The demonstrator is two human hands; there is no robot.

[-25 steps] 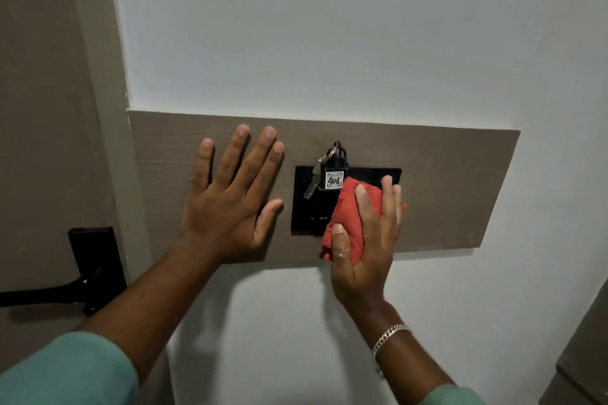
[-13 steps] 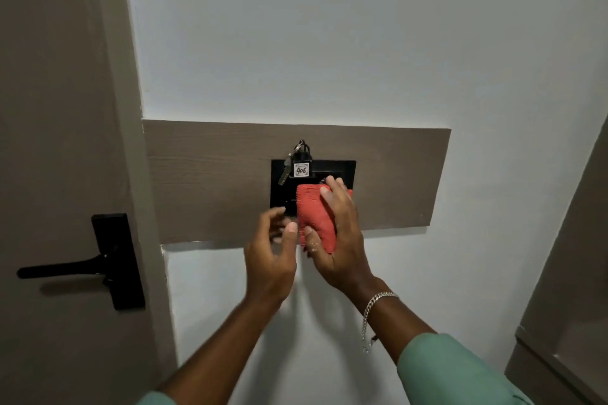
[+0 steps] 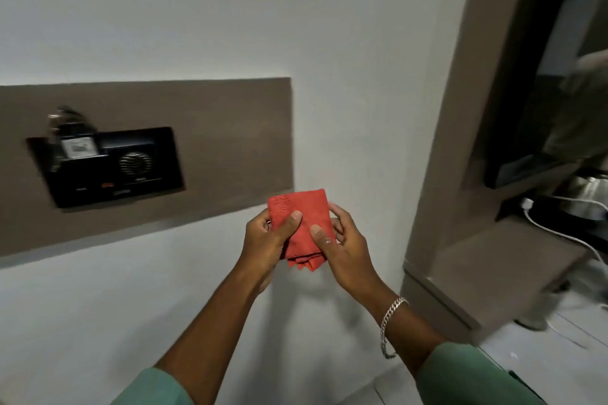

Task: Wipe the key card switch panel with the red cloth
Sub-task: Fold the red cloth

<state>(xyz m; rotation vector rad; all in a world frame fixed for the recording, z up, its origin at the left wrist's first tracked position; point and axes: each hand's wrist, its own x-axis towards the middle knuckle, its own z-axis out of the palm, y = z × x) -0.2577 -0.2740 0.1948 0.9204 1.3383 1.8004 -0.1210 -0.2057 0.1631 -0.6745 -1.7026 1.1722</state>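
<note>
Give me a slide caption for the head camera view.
Both hands hold the folded red cloth clear of the key card switch panel.

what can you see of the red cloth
The red cloth is a small folded square of textured, towel-like fabric, with several layered corners hanging loose at its lower edge. It is held upright in front of the white wall, below and right of the switch panel, touching neither. The left hand grips its left side with the thumb across the front; the right hand grips the right side the same way, fingers behind.
</note>
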